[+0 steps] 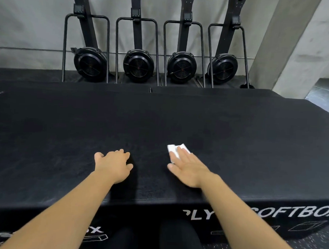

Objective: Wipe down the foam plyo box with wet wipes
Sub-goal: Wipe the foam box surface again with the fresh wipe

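Item: black foam plyo box (179,121). My right hand (188,168), fingers flat, presses the white wet wipe (174,150) near its front edge; left hand (114,164) rests alongside, empty, loosely curled. Open top beyond; four black rowing machines (138,66) at the grey wall (31,22).

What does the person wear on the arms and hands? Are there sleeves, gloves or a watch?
Nothing is worn on them. The left hand and right hand have no gloves and no rings that I can see. The left forearm and right forearm are bare to the picture's edge: no sleeves, watch or bands. Below them, black trousers show.
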`<state>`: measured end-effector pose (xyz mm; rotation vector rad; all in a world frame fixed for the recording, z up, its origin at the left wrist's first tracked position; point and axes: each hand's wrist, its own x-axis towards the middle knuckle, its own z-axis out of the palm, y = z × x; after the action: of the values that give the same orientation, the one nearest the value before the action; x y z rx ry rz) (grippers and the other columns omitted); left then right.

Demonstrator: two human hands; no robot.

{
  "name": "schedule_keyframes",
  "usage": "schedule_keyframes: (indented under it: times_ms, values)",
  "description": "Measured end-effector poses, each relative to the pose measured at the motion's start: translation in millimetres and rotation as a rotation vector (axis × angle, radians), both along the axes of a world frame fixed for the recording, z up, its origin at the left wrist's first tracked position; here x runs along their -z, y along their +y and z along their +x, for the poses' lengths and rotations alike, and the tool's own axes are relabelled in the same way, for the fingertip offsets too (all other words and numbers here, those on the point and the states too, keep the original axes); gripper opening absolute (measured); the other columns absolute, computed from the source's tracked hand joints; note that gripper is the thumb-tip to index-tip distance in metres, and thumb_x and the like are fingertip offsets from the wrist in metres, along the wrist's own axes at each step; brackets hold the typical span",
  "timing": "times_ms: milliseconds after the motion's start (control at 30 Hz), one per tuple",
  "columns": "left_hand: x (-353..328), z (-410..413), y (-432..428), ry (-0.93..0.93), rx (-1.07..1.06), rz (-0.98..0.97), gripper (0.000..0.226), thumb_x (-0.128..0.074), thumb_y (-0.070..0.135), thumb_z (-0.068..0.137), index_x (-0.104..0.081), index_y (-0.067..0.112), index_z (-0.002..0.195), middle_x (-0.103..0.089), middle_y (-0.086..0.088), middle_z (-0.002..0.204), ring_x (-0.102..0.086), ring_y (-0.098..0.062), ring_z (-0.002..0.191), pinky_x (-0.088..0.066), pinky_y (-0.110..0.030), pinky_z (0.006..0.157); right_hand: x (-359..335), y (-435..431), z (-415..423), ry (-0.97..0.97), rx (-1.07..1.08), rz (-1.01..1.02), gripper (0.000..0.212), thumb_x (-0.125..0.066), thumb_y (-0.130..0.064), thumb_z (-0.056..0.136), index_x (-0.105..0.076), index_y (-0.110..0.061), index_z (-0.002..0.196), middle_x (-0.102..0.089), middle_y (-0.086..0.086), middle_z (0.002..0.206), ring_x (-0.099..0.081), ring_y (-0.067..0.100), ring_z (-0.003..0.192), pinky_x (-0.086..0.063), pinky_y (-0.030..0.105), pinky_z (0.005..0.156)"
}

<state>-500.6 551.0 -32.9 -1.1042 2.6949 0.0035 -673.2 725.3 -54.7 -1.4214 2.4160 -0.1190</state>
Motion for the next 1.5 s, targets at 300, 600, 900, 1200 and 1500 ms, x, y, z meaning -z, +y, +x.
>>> schedule_keyframes:
  times_ms: [300,600,900,1200,1500]
  values:
    - [2,-4,-4,-0.041,0.017,-0.012,0.047,-0.033,0.044,0.101,-0.035,0.032,0.146,-0.037,0.008,0.149,-0.038,-0.013,0.135,-0.022,-0.039,0.106,-8,13,-35,0.003,0.214,0.071,0.060,-0.019,-0.051,0.102,-0.017,-0.019,0.152,-0.007,0.006,0.159,-0.009,0.025,0.146,-0.012,0.041,0.119]
    - [-1,-7,-1,-0.054,0.000,-0.012,0.045,-0.033,0.042,0.101,-0.038,0.031,0.144,-0.041,0.007,0.147,-0.042,-0.016,0.131,-0.023,-0.039,0.105,-5,-5,65,-0.063,0.056,0.069,0.073,-0.013,-0.060,0.100,0.013,-0.020,0.155,0.026,0.003,0.160,0.027,0.016,0.146,0.015,0.035,0.119]
    - [-5,-4,3,-0.062,-0.004,-0.022,0.042,-0.032,0.042,0.100,-0.043,0.031,0.140,-0.044,0.008,0.144,-0.047,-0.015,0.127,-0.023,-0.038,0.101,-2,-11,91,-0.083,-0.129,0.057,0.066,-0.012,-0.055,0.102,0.010,-0.024,0.156,0.025,-0.002,0.161,0.027,0.011,0.146,0.013,0.033,0.120]
    - [-3,-1,-1,-0.059,-0.006,0.038,0.048,-0.029,0.041,0.102,-0.029,0.031,0.149,-0.033,0.007,0.153,-0.042,-0.016,0.133,-0.014,-0.041,0.111,2,30,-9,0.010,0.064,-0.044,0.054,-0.021,-0.052,0.099,-0.021,-0.030,0.149,-0.014,-0.002,0.157,-0.014,0.025,0.146,-0.017,0.037,0.116]
    - [3,3,-3,-0.035,-0.014,0.090,0.049,-0.027,0.041,0.103,-0.024,0.032,0.152,-0.018,0.006,0.160,-0.033,-0.015,0.140,-0.005,-0.047,0.115,7,31,-8,-0.012,0.242,0.032,0.070,-0.017,-0.057,0.099,-0.003,-0.020,0.157,0.009,0.004,0.164,0.014,0.020,0.150,0.001,0.039,0.121]
